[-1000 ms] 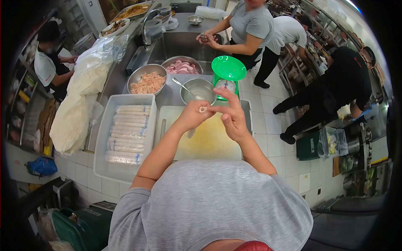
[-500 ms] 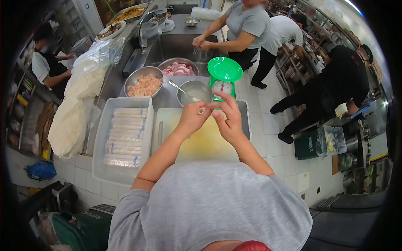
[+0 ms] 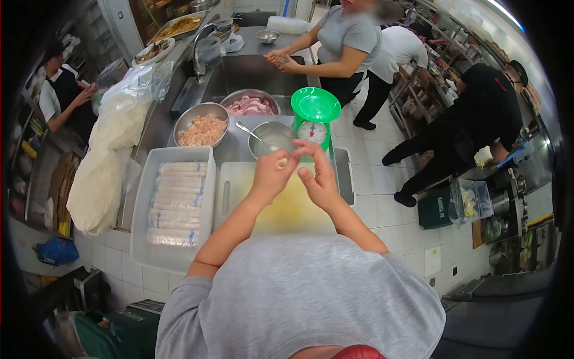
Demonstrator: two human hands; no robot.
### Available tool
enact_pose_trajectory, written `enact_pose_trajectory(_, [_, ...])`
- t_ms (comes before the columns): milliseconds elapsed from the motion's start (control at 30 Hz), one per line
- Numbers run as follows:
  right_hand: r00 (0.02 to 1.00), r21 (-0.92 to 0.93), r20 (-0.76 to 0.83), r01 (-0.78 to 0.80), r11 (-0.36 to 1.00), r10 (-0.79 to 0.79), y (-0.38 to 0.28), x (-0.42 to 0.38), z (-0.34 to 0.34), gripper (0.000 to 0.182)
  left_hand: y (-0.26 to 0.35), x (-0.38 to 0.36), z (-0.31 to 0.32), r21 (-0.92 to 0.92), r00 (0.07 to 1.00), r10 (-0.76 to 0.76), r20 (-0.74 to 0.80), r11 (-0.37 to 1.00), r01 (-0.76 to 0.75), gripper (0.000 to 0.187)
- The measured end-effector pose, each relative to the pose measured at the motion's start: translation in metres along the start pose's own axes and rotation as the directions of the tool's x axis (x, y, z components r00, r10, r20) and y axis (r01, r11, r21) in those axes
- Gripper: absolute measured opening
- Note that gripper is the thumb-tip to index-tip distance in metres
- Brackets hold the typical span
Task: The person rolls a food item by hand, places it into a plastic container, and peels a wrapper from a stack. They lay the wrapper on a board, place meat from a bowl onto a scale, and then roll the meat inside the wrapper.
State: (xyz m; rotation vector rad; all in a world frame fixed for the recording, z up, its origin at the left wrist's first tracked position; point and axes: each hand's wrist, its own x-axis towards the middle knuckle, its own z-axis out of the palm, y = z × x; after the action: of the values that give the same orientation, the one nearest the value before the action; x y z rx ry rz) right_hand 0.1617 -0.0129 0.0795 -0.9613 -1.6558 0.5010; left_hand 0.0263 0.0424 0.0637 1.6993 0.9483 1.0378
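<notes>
My left hand is closed round a small pale piece, which I cannot identify; its end shows at the fist. My right hand is beside it, fingers spread, its fingertips near or touching the left hand. Both are above the yellow-stained cutting board. Just beyond them sits a metal bowl of cloudy liquid with a spoon leaning in it. The green scale stands to the bowl's right. A bowl of chopped pinkish meat is at the left.
A white tub with several wrapped rolls stands left of the board. Beyond are a bowl of sliced meat, a sink and a person's hands over it. Other people stand left and right.
Both my hands have shifted slightly left and down in view, still close together. The person at the sink has moved their hands apart a little, and the view has tilted slightly.
</notes>
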Motion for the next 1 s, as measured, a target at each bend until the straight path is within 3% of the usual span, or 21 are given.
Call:
enact_pose_trajectory(33, [0.999, 0.088, -0.004, -0.033, 0.996, 0.033, 0.007, -0.001, 0.001, 0.046, 0.005, 0.001, -0.001, -0.095, 0.996, -0.091, -0.021, 0.991, 0.089, 0.024])
enact_pose_trajectory(67, [0.998, 0.176, -0.006, -0.065, 0.982, 0.067, 0.014, -0.002, 0.002, 0.053, 0.008, 0.002, -0.004, -0.212, 0.995, -0.093, -0.021, 0.974, 0.086, 0.024])
enact_pose_trajectory(100, [0.988, 0.142, 0.110, -0.120, 0.982, 0.105, 0.018, -0.006, 0.003, 0.064, 0.010, 0.002, -0.008, -0.324, 0.995, -0.095, -0.018, 0.942, 0.084, 0.025])
enact_pose_trajectory(200, [0.810, 0.279, 0.422, -0.544, 0.791, 0.408, 0.029, -0.024, 0.015, 0.061, 0.026, 0.000, -0.011, -0.487, 1.000, 0.001, -0.017, 0.873, -0.010, 0.025])
enact_pose_trajectory(233, [0.896, 0.233, 0.299, -0.403, 0.885, 0.329, 0.029, -0.027, 0.021, 0.054, 0.032, 0.000, -0.012, -0.514, 0.998, 0.050, -0.023, 0.856, -0.055, 0.026])
enact_pose_trajectory(333, [0.798, 0.306, 0.420, -0.573, 0.761, 0.432, 0.024, -0.022, 0.010, 0.049, 0.038, 0.001, -0.028, -0.571, 0.951, 0.192, 0.243, 0.821, -0.020, 0.030])
enact_pose_trajectory(433, [0.792, 0.408, 0.471, -0.586, 0.700, 0.388, 0.023, -0.021, 0.009, 0.042, 0.037, 0.008, -0.025, -0.595, 0.977, 0.136, 0.164, 0.803, -0.012, 0.036])
enact_pose_trajectory(533, [0.782, 0.410, 0.463, -0.606, 0.681, 0.417, 0.013, -0.018, 0.014, 0.038, 0.017, 0.015, -0.030, -0.484, 0.941, -0.075, 0.329, 0.843, 0.236, 0.039])
enact_pose_trajectory(600, [0.796, 0.395, 0.425, -0.592, 0.703, 0.432, 0.013, -0.017, 0.017, 0.034, 0.011, 0.019, -0.029, -0.426, 0.943, -0.134, 0.305, 0.866, 0.261, 0.042])
enact_pose_trajectory(633, [0.798, 0.392, 0.417, -0.590, 0.706, 0.436, 0.014, -0.018, 0.023, 0.033, 0.009, 0.017, -0.031, -0.417, 0.963, -0.084, 0.258, 0.889, 0.189, 0.044])
enact_pose_trajectory(667, [0.793, 0.360, 0.404, -0.596, 0.718, 0.456, 0.016, -0.017, 0.026, 0.032, 0.008, 0.015, -0.034, -0.404, 0.977, -0.033, 0.209, 0.907, 0.117, 0.047])
enact_pose_trajectory(733, [0.783, 0.288, 0.363, -0.610, 0.738, 0.506, 0.021, -0.013, 0.024, 0.030, 0.015, 0.013, -0.036, -0.392, 0.962, 0.263, 0.078, 0.895, -0.213, 0.054])
enact_pose_trajectory(833, [0.923, -0.178, 0.183, -0.306, 0.935, 0.337, 0.024, -0.003, 0.021, 0.032, 0.009, 0.007, -0.052, -0.320, 0.953, 0.230, -0.197, 0.904, -0.284, 0.067])
enact_pose_trajectory(933, [0.902, -0.448, 0.247, -0.218, 0.867, 0.354, 0.034, 0.000, 0.026, 0.037, 0.006, -0.006, -0.087, -0.275, 0.939, 0.179, -0.295, 0.925, -0.263, 0.071])
enact_pose_trajectory(1000, [0.909, -0.457, 0.253, -0.189, 0.869, 0.330, 0.062, -0.010, 0.038, 0.040, 0.008, -0.015, -0.108, -0.330, 0.924, 0.149, -0.353, 0.904, -0.272, 0.068])
